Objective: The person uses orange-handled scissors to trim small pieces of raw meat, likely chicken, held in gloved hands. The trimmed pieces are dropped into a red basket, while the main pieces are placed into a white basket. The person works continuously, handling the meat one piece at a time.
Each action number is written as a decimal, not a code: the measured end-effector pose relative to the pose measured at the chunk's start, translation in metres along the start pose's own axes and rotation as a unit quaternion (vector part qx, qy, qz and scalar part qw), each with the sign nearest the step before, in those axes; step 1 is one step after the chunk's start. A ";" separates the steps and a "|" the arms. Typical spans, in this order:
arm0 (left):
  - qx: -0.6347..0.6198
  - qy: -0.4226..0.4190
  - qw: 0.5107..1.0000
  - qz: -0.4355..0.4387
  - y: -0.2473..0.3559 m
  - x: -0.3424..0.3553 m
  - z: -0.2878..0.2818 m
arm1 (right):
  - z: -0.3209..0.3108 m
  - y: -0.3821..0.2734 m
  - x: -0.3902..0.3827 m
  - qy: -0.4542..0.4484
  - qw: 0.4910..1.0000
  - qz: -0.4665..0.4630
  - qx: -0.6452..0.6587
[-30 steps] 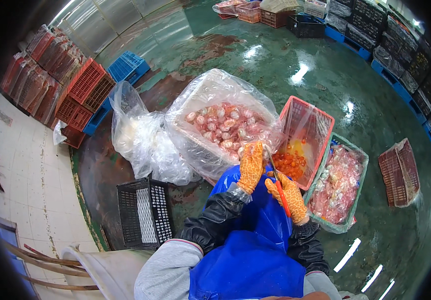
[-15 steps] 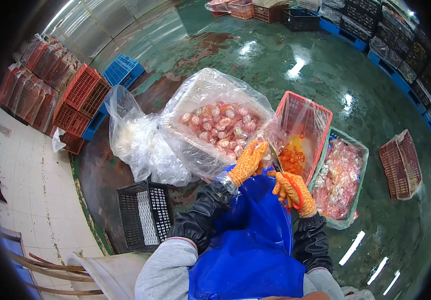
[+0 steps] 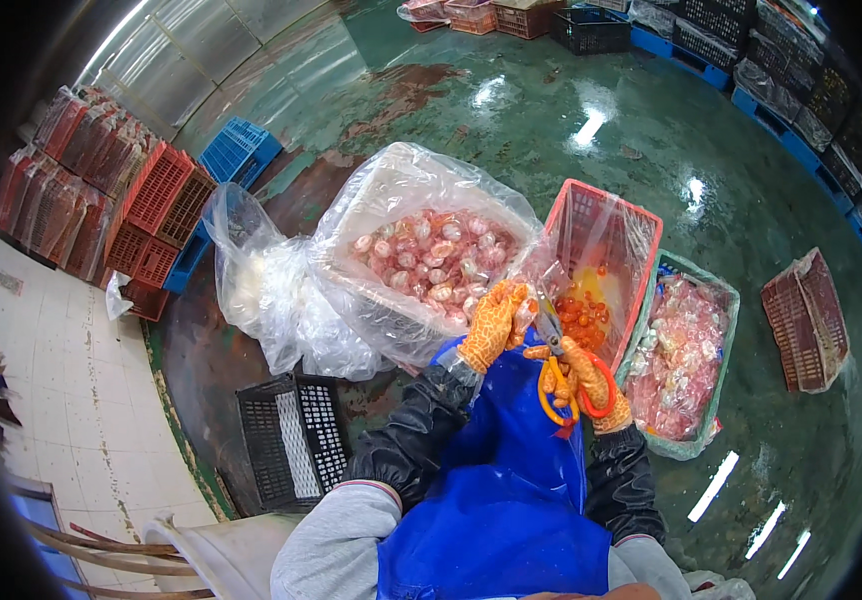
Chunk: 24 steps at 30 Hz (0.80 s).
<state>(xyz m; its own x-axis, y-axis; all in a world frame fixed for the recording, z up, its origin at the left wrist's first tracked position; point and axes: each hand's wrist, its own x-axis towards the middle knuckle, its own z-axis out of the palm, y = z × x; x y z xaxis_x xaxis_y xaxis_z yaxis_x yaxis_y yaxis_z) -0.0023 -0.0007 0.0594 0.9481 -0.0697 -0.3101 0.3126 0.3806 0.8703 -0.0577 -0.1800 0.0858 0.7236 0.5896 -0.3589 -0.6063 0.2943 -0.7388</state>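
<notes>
Orange-and-red-handled metal scissors (image 3: 551,336) beside a small clear plastic packet (image 3: 524,319).
I log the orange-patterned gloved right hand (image 3: 584,370) clamped on the scissors; left hand (image 3: 493,326) pinches the packet (contents unclear).

Lettering legible to me: none. Scissors (image 3: 554,346) in my right hand (image 3: 585,371): no readable mark. Red crate (image 3: 611,199), green crate (image 3: 675,448), black crate (image 3: 269,440): nothing readable. Grey patch (image 3: 3,279) on white tiles (image 3: 61,370): too small to tell whether it bears writing.
</notes>
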 end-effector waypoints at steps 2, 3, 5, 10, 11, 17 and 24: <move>-0.153 0.004 0.987 0.037 -0.002 0.000 0.010 | -0.003 -0.001 0.003 -0.048 0.992 0.016 0.116; -0.140 0.018 0.988 0.057 -0.008 0.003 0.012 | -0.003 -0.003 0.004 -0.072 0.982 0.025 0.174; -0.114 0.045 0.988 0.095 -0.017 0.011 0.013 | -0.006 0.006 0.014 -0.100 0.954 0.028 0.281; 0.342 0.135 0.923 0.112 0.000 0.012 0.019 | -0.008 0.003 0.026 -0.015 0.975 0.002 0.222; 0.397 0.131 0.902 0.109 0.001 0.013 0.019 | -0.006 0.001 0.027 0.035 0.981 -0.009 0.191; 0.273 0.061 0.960 -0.001 0.011 0.003 0.029 | -0.014 -0.004 0.023 0.078 0.994 0.052 0.048; 0.305 0.191 0.921 0.148 0.031 0.056 -0.099 | -0.064 0.023 -0.015 0.185 0.973 -0.125 0.055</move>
<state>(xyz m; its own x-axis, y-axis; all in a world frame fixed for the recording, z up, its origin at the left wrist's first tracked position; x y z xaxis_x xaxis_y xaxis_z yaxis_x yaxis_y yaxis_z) 0.0548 0.0982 0.0310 0.9442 0.3274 -0.0350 0.1278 -0.2665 0.9553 -0.0614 -0.2297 0.0373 0.9101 0.1840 -0.3712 -0.4126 0.4848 -0.7712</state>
